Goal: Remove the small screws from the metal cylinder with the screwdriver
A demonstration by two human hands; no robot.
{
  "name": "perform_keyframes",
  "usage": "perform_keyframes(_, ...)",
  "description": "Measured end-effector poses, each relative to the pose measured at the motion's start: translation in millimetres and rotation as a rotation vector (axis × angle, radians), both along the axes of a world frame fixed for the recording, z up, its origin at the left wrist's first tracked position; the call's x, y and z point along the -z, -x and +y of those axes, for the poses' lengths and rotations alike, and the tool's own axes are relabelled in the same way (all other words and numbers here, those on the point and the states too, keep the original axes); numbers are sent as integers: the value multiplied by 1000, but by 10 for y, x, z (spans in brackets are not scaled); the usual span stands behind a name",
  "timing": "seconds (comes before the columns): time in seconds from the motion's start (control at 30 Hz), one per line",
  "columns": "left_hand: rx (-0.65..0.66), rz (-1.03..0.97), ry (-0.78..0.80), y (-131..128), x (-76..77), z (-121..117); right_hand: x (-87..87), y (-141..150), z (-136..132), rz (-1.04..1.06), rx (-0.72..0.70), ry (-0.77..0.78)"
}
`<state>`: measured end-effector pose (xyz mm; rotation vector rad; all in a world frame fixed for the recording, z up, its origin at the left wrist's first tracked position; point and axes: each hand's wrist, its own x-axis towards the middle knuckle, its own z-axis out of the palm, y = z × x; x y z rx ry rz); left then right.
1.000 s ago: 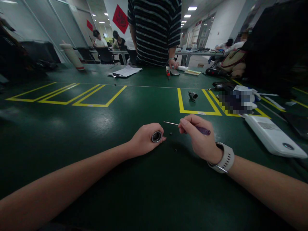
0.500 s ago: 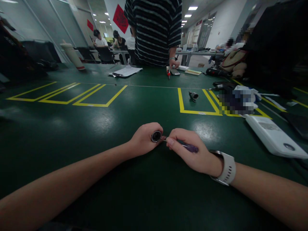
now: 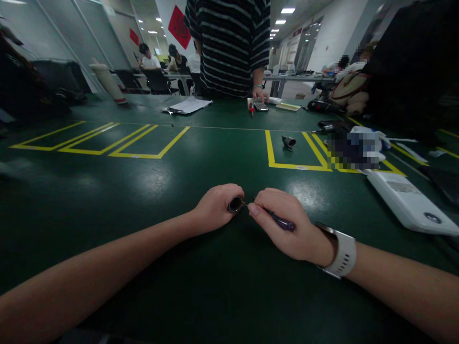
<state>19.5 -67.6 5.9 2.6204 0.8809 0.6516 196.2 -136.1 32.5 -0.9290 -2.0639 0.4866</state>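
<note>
My left hand (image 3: 213, 210) is closed around a round, hollow dark metal part (image 3: 234, 205), its open end turned toward me. In my right hand (image 3: 287, 205) is a screwdriver (image 3: 286, 223) with a dark purple handle, gripped much like a pen. Its thin shaft reaches left to the rim of the metal part; whether the tip touches a screw is too small to tell. Both hands are just above the green table (image 3: 161, 286). Farther back, a similar small dark metal part (image 3: 288, 142) lies inside a yellow-taped rectangle.
Across the table a person in a striped shirt (image 3: 229, 48) has one hand on a phone (image 3: 261, 107), beside a red screwdriver (image 3: 251, 109). A clipboard with papers (image 3: 190, 105) and a cup (image 3: 109, 83) stand left. A white device (image 3: 409, 200) lies right.
The metal part in my left hand has tilted slightly and shifted a little right. My right hand has turned slightly with the screwdriver. Across the table, the person's fingers have moved onto the phone.
</note>
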Motion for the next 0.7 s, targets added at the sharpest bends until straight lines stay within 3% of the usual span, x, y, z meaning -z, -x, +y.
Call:
perform_keyframes(0.1, 36, 22, -22, 10, 3, -4, 1, -10, 47, 95, 4, 154)
perform_keyframes(0.33, 52, -6, -14, 22, 21, 25, 90, -72, 188, 576, -33, 598)
perform_keyframes(0.43, 45, -4, -6, 24, 17, 30, 107, -61, 195, 664, -7, 691)
perform_keyframes(0.53, 41, 4, 1, 20, 11, 19, 90, -57, 163, 586, 3, 562)
perform_keyframes(0.7, 45, 20, -26, 6, 10, 1, 12, -37, 45, 105, -19, 78)
